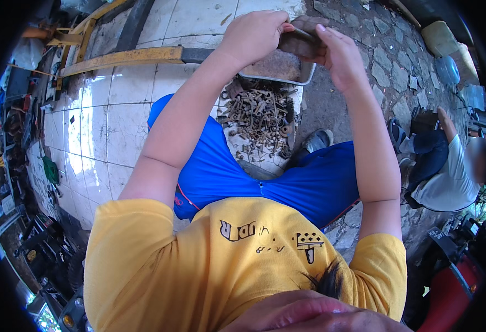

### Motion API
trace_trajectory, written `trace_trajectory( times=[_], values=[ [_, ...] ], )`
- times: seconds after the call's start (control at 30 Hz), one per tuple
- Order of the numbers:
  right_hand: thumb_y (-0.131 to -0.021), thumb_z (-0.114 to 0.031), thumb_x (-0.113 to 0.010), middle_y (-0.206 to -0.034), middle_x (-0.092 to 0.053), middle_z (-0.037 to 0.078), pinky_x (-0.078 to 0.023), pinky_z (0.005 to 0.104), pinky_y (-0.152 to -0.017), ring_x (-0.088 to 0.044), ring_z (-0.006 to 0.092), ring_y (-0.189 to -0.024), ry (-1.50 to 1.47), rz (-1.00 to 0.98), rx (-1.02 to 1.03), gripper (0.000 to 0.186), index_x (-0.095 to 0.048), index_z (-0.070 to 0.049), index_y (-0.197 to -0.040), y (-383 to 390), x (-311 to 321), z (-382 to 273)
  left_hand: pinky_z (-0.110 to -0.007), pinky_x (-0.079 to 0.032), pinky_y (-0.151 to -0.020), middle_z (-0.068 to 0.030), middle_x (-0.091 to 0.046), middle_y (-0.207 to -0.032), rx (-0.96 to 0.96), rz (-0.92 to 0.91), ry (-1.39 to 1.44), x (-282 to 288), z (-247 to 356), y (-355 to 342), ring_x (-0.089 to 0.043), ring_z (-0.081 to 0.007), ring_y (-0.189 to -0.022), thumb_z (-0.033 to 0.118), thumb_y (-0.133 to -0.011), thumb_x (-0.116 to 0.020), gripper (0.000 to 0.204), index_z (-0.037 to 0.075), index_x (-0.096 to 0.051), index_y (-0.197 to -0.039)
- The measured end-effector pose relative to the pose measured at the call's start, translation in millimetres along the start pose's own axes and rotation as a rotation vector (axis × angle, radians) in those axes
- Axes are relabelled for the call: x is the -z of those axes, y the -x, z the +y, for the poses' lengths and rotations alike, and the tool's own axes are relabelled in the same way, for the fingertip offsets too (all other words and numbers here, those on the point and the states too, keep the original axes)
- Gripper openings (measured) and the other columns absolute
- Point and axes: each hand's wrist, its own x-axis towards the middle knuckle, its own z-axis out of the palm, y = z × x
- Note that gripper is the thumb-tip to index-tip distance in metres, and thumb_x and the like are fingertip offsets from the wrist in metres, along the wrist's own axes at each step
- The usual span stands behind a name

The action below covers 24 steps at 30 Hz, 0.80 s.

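At the top of the head view my two hands are raised together over a metal tray. My left hand (256, 34) is closed, its fingertips pinching the left edge of a dark brown, flat-looking piece (304, 44). From the other side my right hand (341, 58) grips the same piece, thumb on top and fingers beneath. What kind of piece it is I cannot make out. Below it sits the shallow tray (309, 74) with a brownish, dirty bottom. Nearer to me, a heap of rusty bolts, nuts and small metal parts (259, 113) lies on the white tiles.
A yellow and black metal frame (126, 58) crosses the tiled floor (96, 133) at left. On the right, beyond a stone-paved strip (392, 72), another person (445, 171) sits low. A red motorcycle part (448, 293) stands at lower right. My shoe (316, 141) is beside the heap.
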Motion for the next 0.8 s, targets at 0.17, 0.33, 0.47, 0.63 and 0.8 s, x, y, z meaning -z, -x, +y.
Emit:
trace_trajectory(
  times=[0.17,0.33,0.47,0.63,0.8],
  values=[
    [-0.110,-0.027,-0.059,-0.113,-0.075,0.014,-0.066,0.0396,-0.086,-0.076,0.0235,-0.098,-0.002,0.017,0.017,0.039,-0.068,0.006,-0.128,-3,2,0,-0.050,-0.057,-0.085,-0.0069,-0.079,-0.105,0.054,0.012,0.011,1,2,2,-0.073,-0.0332,-0.103,0.021,-0.104,-0.056,0.018,0.014,-0.073,-0.106],
    [-0.110,-0.028,-0.059,-0.117,-0.076,0.015,-0.066,0.0396,-0.086,-0.077,0.0242,-0.099,0.021,0.004,-0.044,0.037,-0.069,0.005,-0.124,0,-7,17,-0.055,-0.054,-0.083,-0.0254,-0.072,-0.096,-0.023,-0.012,-0.002,9,8,-2,-0.069,-0.0464,-0.097,0.019,-0.099,-0.061,0.017,0.003,-0.069,-0.099],
    [-0.110,-0.029,-0.060,-0.114,-0.075,0.013,-0.066,0.0391,-0.083,-0.076,0.0235,-0.095,-0.006,0.030,0.051,0.038,-0.069,0.005,-0.124,-3,6,-2,-0.056,-0.053,-0.083,-0.0252,-0.072,-0.096,-0.019,0.033,0.020,8,8,-2,-0.069,-0.0469,-0.097,0.016,-0.099,-0.059,0.016,0.004,-0.069,-0.098],
    [-0.110,-0.026,-0.059,-0.114,-0.076,0.014,-0.066,0.0386,-0.084,-0.077,0.0239,-0.097,0.034,0.005,0.011,0.036,-0.069,0.004,-0.127,-4,-4,8,-0.056,-0.053,-0.083,-0.0258,-0.071,-0.096,-0.053,0.030,0.040,10,5,-1,-0.069,-0.0474,-0.098,0.016,-0.099,-0.060,0.015,0.003,-0.068,-0.098],
    [-0.111,-0.024,-0.057,-0.116,-0.076,0.016,-0.067,0.0389,-0.082,-0.078,0.0254,-0.098,0.012,0.004,-0.043,0.036,-0.068,0.007,-0.128,6,-15,8,-0.056,-0.053,-0.082,-0.0265,-0.071,-0.095,-0.056,0.027,0.026,8,3,-4,-0.069,-0.0474,-0.097,0.017,-0.099,-0.061,0.016,0.003,-0.067,-0.096]
  ],
)
